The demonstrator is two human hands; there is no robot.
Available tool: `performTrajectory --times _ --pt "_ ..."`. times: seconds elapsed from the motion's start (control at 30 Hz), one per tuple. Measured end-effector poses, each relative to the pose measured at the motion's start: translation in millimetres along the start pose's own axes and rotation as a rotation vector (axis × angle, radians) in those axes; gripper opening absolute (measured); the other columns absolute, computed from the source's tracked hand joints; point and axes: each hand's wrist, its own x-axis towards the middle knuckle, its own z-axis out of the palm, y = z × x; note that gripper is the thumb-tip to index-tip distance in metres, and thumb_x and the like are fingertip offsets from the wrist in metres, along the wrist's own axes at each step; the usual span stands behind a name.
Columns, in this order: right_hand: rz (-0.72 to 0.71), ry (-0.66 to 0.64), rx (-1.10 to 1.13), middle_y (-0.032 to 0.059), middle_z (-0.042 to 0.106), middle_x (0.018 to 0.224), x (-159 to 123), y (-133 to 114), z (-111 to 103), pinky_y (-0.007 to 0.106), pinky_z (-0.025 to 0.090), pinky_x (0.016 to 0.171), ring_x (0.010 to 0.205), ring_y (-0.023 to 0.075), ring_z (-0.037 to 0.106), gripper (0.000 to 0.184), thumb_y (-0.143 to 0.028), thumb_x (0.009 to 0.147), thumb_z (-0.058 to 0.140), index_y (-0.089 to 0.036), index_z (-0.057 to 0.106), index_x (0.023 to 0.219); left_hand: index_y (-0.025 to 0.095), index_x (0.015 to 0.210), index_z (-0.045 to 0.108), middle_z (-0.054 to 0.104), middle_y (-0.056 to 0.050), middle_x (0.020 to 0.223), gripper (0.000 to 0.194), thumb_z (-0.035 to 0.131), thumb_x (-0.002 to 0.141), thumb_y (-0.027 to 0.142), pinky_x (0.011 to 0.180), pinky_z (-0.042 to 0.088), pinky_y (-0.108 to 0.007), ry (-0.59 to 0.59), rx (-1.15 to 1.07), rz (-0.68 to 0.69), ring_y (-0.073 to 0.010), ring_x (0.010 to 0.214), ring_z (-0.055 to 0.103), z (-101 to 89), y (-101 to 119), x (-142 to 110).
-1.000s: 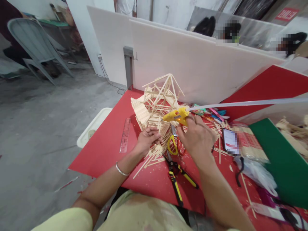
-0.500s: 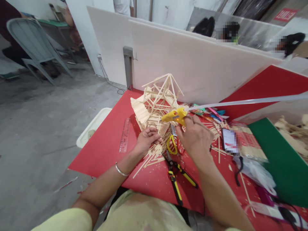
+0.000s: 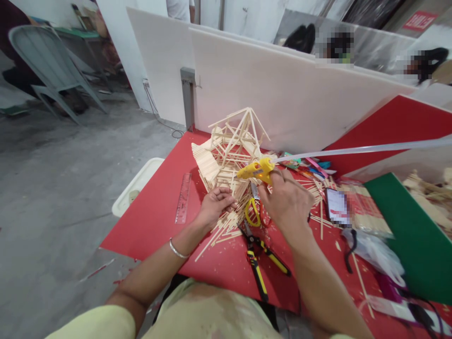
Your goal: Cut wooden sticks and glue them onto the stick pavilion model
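A yellow hot glue gun [image 3: 257, 170] is gripped in my right hand [image 3: 287, 200], its nozzle pointing left over the sticks. A long clear glue stick [image 3: 353, 149] runs out of its back toward the right. My left hand [image 3: 216, 207] is closed in a pinch below the nozzle; what its fingertips hold is too small to make out. Just beyond both hands stands a model [image 3: 240, 134] built of thin wooden sticks, with a peaked frame and slatted panels. Loose wooden sticks [image 3: 224, 230] lie beneath and around my left hand.
Yellow-handled scissors [image 3: 252, 213] and pruning shears [image 3: 257, 263] lie between my forearms. A clear ruler [image 3: 183, 197] is at left on the red table [image 3: 148, 226]. At right are a phone [image 3: 338, 207], packed sticks [image 3: 369, 212], a plastic bag [image 3: 376, 254] and a green board [image 3: 409, 235]. White boards [image 3: 275, 89] stand behind.
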Motion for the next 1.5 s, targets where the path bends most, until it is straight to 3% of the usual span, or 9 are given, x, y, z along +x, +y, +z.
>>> performTrajectory --times 1.07,1.33,1.5 --pt "0.020 0.047 0.042 0.0072 0.065 0.103 10.1 1.5 6.0 0.031 0.025 0.063 0.080 0.0172 0.057 0.032 -0.032 0.093 0.046 -0.018 0.060 0.118 0.014 0.095 0.056 0.071 -0.002 0.072 0.050 0.089 0.059 0.028 0.048 0.049 -0.019 0.013 -0.032 0.032 -0.0126 0.056 0.066 10.8 9.3 8.5" --pt "0.065 0.061 0.027 0.0067 0.065 0.099 5.5 3.0 1.2 0.031 0.017 0.058 0.075 0.0159 0.055 0.031 -0.035 0.092 0.047 -0.018 0.060 0.116 0.013 0.093 0.058 0.070 -0.002 0.072 0.047 0.088 0.059 0.027 0.049 0.049 -0.020 0.032 -0.020 0.040 -0.0129 0.058 0.066 16.5 18.5 10.3" --pt "0.046 0.059 0.042 0.0079 0.065 0.098 4.7 2.9 1.4 0.031 0.018 0.059 0.075 0.0161 0.055 0.030 -0.034 0.092 0.048 -0.017 0.061 0.113 0.013 0.092 0.059 0.071 -0.003 0.072 0.044 0.087 0.061 0.028 0.048 0.048 -0.020 0.029 -0.014 0.048 -0.0131 0.058 0.066 16.1 17.9 11.8"
